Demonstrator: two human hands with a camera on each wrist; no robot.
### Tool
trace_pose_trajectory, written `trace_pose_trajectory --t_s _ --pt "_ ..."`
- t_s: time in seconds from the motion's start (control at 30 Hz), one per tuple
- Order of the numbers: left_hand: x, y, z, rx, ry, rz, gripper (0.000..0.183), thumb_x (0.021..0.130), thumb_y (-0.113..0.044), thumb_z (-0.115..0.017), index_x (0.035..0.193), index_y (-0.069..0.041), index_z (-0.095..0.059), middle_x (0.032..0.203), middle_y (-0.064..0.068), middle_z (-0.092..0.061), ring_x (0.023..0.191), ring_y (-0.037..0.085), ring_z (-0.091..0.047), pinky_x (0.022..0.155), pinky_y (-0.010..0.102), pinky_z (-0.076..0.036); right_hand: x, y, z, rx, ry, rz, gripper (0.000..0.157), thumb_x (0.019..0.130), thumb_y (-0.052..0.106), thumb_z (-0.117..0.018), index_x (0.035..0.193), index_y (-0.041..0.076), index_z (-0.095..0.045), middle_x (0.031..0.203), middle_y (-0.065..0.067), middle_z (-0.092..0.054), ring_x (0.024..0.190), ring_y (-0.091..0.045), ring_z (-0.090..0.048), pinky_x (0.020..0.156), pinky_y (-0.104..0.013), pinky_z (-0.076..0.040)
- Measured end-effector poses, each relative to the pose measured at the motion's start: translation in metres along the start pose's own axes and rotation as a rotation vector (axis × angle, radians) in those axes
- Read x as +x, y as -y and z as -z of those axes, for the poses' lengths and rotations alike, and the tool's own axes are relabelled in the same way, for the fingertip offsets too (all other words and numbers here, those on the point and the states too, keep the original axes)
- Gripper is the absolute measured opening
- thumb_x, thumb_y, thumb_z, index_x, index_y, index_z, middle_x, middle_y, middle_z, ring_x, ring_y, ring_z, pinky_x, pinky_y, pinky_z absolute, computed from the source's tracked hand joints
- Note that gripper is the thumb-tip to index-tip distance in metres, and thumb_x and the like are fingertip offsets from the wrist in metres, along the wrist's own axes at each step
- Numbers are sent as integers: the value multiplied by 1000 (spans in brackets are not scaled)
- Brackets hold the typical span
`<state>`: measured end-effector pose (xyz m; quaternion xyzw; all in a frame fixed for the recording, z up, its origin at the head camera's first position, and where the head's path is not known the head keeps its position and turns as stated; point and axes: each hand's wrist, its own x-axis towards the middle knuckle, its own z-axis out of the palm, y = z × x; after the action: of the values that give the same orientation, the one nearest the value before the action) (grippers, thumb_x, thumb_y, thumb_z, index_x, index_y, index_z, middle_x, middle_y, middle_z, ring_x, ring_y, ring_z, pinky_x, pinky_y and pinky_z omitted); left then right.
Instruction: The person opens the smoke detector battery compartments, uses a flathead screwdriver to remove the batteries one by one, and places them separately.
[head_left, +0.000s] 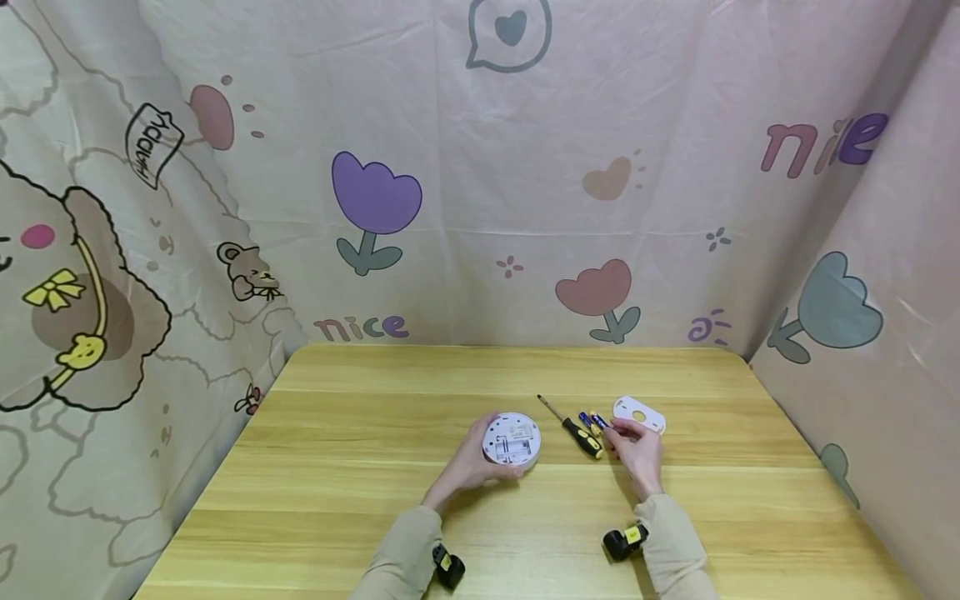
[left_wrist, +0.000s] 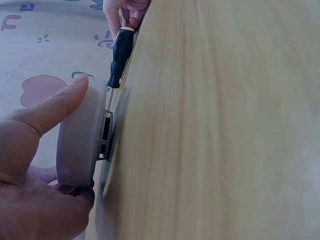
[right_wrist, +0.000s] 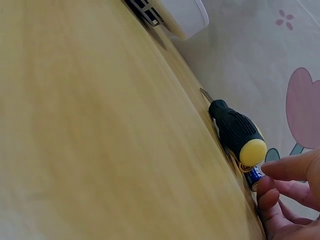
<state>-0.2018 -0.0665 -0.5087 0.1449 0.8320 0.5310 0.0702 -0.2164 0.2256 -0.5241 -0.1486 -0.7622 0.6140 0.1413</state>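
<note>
My left hand [head_left: 474, 460] grips a round white smoke alarm [head_left: 512, 439] by its sides, battery bay facing up. The left wrist view shows its dark grille [left_wrist: 105, 136] facing the tabletop, with the thumb along the rim. Over to the right, my right hand [head_left: 637, 454] has thumb and fingertips at the end of a small blue battery [right_wrist: 254, 177], pinching it. Another blue battery [head_left: 585, 420] lies alongside. Just left of them lies a screwdriver [head_left: 581, 437] with a black and yellow handle, its tip pointing away to the left.
A white oblong plate [head_left: 651, 416] with a round hole lies beyond my right hand, partly covered by it. The wooden table [head_left: 337, 433] ends at a printed curtain [head_left: 495, 208] behind. Small black camera units [head_left: 448, 569] hang at both wrists.
</note>
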Motion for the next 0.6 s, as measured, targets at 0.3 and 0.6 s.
trace_pose_trajectory --t_s 0.3,0.6 --pt "0 0 1 14 4 -15 110 68 -13 -92 155 2 -26 156 31 -34 142 51 -36 120 69 -27 -1 2 2 14 6 -23 36 85 -2 -73 119 -13 -65 90 -8 -74 58 1 -60 53 -16 -54" --pt "0 1 3 1 21 -30 112 68 -10 -91 156 3 -24 156 33 -34 143 54 -34 119 71 -24 -5 9 9 -16 71 -60 40 86 -1 -72 123 -12 -62 100 -15 -73 60 -2 -60 53 -17 -53"
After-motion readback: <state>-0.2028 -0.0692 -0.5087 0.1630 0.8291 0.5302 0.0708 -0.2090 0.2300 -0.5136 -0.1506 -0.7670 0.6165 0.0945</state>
